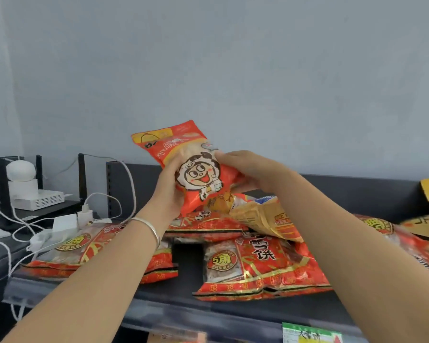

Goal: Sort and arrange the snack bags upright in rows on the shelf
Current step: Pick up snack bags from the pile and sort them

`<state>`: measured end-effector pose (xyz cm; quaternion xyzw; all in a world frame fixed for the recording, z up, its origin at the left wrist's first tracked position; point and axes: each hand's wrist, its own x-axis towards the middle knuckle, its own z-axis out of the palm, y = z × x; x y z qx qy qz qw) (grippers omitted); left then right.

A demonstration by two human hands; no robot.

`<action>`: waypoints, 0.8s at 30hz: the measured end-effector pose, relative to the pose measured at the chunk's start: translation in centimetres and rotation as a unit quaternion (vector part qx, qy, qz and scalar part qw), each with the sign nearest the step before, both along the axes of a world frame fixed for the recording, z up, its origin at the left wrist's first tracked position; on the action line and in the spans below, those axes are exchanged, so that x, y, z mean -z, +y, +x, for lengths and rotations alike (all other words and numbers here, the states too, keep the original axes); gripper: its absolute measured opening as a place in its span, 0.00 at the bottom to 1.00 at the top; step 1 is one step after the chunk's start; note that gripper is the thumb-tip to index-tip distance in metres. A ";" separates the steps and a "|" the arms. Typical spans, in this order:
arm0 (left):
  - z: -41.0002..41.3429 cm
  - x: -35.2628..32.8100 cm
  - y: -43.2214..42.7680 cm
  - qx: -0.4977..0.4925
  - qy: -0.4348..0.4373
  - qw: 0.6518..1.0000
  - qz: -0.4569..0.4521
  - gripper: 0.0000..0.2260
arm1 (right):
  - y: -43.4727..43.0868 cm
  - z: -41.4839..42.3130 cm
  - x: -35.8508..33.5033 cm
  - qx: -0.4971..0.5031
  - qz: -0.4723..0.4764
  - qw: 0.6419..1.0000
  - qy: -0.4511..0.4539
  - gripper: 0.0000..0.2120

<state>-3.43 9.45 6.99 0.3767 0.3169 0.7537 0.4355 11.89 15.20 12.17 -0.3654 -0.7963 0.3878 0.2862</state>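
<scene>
While the left hand [169, 191] and right hand [248, 167] grip one cartoon bag [198, 169], tilted above the shelf [174, 297], I count four red bags [265, 266] lying flat there (one gold bag [263, 216] atop them); grey wall [233, 58] behind, cables [129, 179] left.

The left hand [169, 191] and right hand [245, 167] hold one snack bag [196, 174] above the other bags [263, 263] lying flat on the shelf [187, 263], a power strip [47, 236] to their left.
</scene>
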 end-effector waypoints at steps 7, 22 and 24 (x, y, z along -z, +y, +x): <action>7.7 -1.7 3.6 -0.004 0.141 0.990 -0.007 0.23 | 1.5 7.7 -0.3 0.061 -0.112 0.980 0.154 0.15; 21.0 0.9 4.7 -0.140 0.848 0.479 -0.179 0.32 | 7.8 24.5 5.5 0.277 -0.095 0.899 0.325 0.38; 21.9 0.7 4.1 -0.155 0.835 0.491 -0.194 0.32 | 9.0 25.4 6.8 0.276 -0.086 0.906 0.308 0.40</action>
